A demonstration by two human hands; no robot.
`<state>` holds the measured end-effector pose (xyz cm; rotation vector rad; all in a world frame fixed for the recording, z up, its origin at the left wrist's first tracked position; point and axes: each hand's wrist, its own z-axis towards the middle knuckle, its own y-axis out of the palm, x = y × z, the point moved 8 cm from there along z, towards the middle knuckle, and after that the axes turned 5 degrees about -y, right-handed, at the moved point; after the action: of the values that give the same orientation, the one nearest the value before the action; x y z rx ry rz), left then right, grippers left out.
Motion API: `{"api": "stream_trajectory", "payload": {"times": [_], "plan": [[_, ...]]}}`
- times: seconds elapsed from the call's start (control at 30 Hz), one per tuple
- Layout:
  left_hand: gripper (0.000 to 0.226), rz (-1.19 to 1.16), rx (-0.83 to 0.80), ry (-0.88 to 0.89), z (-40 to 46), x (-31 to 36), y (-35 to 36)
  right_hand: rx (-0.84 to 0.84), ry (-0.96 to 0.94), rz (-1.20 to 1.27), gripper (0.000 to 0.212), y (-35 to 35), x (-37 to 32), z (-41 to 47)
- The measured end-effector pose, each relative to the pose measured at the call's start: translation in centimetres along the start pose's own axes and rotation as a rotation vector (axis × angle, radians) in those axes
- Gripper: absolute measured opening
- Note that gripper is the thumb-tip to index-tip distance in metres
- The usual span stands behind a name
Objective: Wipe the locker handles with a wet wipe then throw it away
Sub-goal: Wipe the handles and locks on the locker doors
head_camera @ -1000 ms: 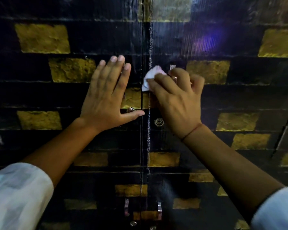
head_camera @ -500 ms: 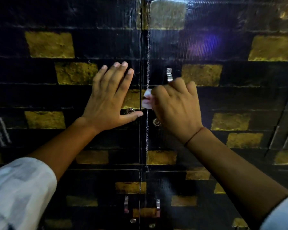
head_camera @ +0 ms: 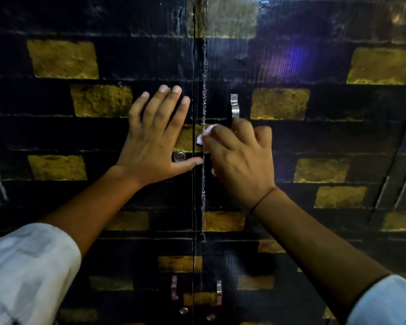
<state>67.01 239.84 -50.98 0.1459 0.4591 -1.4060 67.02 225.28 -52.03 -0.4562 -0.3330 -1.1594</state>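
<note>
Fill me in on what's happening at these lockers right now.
A person is wiping locker handles. The right hand grips a white wet wipe around the lower part of the metal handle on the right-hand door; the handle's top end shows bare above the fingers. The left hand lies flat, fingers spread, against the left-hand door, with a round lock showing by its thumb. Two more handles sit on the doors below, untouched at this moment. The wipe has not been thrown away.
</note>
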Motion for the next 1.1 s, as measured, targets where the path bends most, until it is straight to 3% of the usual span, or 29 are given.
{"api": "stream_trajectory", "payload": {"times": [0.1,0.2,0.33,0.4,0.5,0.7,0.87,0.97,1.1], "plan": [[0.106,0.019,0.026,0.005,0.5,0.5,-0.4,-0.026,-0.036,0.054,0.013,0.6,-0.5,-0.7],[0.098,0.014,0.028,0.018,1.2,0.7,-0.9,0.069,-0.043,0.275,0.019,-0.8,0.5,-0.2],[0.091,0.052,-0.018,0.014,3.0,0.9,-0.7,0.293,0.188,0.461,0.009,-3.3,6.9,2.0],[0.087,0.085,-0.056,0.002,3.6,1.3,-0.4,0.239,0.281,0.472,0.010,-2.2,8.8,3.4],[0.083,0.117,-0.077,-0.014,3.5,1.4,0.1,0.092,0.258,0.590,0.020,0.1,8.4,4.2],[0.080,0.073,0.004,-0.010,3.6,1.6,0.1,0.013,0.248,0.654,0.018,0.8,7.5,1.7],[0.079,0.056,0.040,-0.014,3.6,1.5,-0.1,0.225,0.260,0.619,0.015,-1.4,6.3,0.3],[0.078,0.052,0.037,-0.003,3.6,1.6,0.0,0.168,0.163,0.601,0.012,0.1,3.6,-1.1],[0.078,0.054,0.020,0.003,3.4,1.4,0.0,0.067,0.204,0.557,0.018,1.9,2.6,-3.6]]}}
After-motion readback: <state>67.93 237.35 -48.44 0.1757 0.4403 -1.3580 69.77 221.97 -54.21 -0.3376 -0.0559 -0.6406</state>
